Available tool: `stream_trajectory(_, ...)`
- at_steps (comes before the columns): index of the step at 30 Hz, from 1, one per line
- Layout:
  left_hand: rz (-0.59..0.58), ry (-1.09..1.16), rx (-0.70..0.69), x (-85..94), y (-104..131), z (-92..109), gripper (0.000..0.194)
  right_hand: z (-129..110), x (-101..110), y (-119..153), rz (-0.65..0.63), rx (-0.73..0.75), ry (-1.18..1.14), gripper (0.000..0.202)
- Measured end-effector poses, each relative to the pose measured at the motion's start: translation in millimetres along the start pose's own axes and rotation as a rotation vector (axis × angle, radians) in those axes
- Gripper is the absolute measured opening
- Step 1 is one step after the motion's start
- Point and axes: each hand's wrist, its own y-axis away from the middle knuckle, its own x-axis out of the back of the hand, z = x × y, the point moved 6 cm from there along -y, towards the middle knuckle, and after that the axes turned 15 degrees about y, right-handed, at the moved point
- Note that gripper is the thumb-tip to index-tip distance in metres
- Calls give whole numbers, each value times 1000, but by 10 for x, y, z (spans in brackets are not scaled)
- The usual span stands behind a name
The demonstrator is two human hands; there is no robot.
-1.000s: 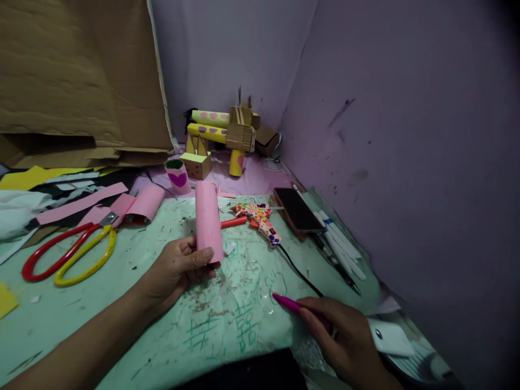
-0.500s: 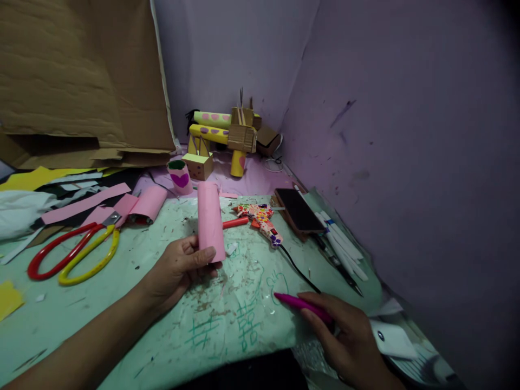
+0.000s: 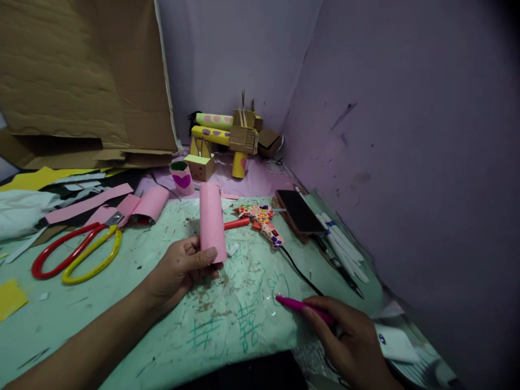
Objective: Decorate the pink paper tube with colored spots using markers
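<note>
My left hand (image 3: pixel 189 271) grips the lower end of a pink paper-covered tube (image 3: pixel 212 222), thumb across its front, the tube standing nearly upright. In my right hand (image 3: pixel 345 333), at the lower right, is a magenta marker (image 3: pixel 304 307), its tip pointing left over the table's green cover. Just behind the tube lies a red stick-like piece (image 3: pixel 236 223), partly hidden by it. A flower-patterned glue gun (image 3: pixel 264 222) rests beyond my hands, its black cord running toward my right hand.
Scissors with red and yellow handles (image 3: pixel 77 254) lie at left beside pink paper strips (image 3: pixel 91 203) and another pink tube (image 3: pixel 151 206). A phone (image 3: pixel 300 211) and several white pens (image 3: pixel 343 241) are at right. Cardboard figures (image 3: pixel 244 139) and a small heart-marked tube (image 3: pixel 181 179) stand at the back.
The whole view has shifted slightly, moving things a little to the right. Both hands keep their holds on the pink tube and the marker.
</note>
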Motion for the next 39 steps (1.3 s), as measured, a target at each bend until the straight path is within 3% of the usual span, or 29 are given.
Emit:
stream_trajectory(10,-6,-8,6,-16,8,-3,35,-49,-1,-39,-22,36,67,26)
stream_trajectory(14,41,-131,-22,-15,25,71,36,-37,-5,-42,-13,30,61,25)
stream_trajectory(16,142,-355,-134,40,38,234,35,-24,-14,-37,-8,26,53,25)
stream_trajectory(19,400,-960,-344,129,88,579,34,0,-37,-26,-9,16,55,25)
stream_trajectory(21,524,-1370,-332,162,95,713,43,21,-52,-15,-16,0,53,25)
stream_trajectory(25,544,-1783,-174,190,104,732,60,76,-65,24,-22,-62,43,26)
stream_trajectory(26,564,-1837,-234,148,136,743,62,86,-75,33,-36,-75,45,26)
stream_trajectory(28,606,-1904,-493,-17,230,756,60,95,-98,45,-70,-86,45,26)
stream_trajectory(30,498,-1882,-787,-253,300,670,48,93,-109,43,-82,-91,40,27)
stream_trajectory(32,206,-1835,-863,-472,252,451,33,85,-107,31,-75,-94,29,26)
stream_trajectory(33,47,-1824,-817,-562,191,314,28,79,-104,24,-69,-93,24,26)
stream_trajectory(34,-27,-1847,-720,-611,112,193,24,71,-100,17,-62,-90,22,26)
stream_trajectory(36,-62,-1906,-557,-652,-36,25,19,58,-95,9,-52,-85,21,27)
stream_trajectory(39,-47,-1903,-495,-639,-160,-48,19,51,-94,3,-52,-99,15,27)
